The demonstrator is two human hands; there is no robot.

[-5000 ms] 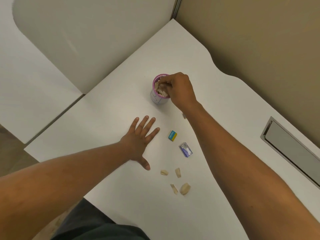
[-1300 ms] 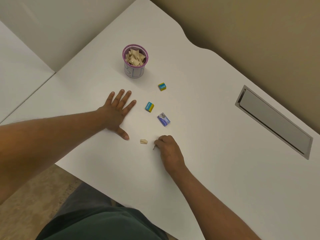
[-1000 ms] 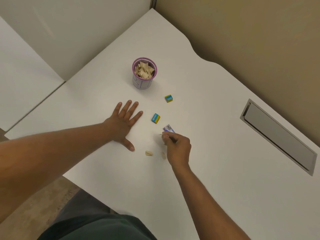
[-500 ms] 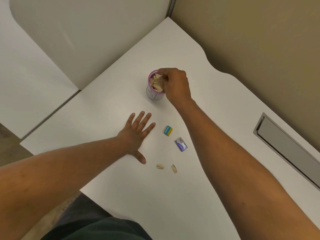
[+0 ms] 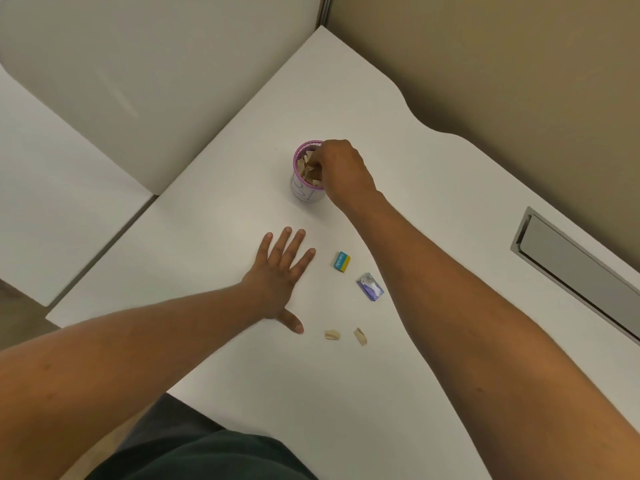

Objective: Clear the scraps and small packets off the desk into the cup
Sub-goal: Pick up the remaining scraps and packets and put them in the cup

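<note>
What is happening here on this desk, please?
A person is tidying a white desk. The right hand is at the purple-rimmed cup, which holds beige scraps. The left hand lies flat. A blue-and-yellow packet, a purple packet and two beige scraps remain.

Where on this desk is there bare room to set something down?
Bare: between the cup and the left hand; right of the right forearm up to the cable hatch. Crowded: blue-yellow packet, purple packet and two scraps between the arms.
</note>
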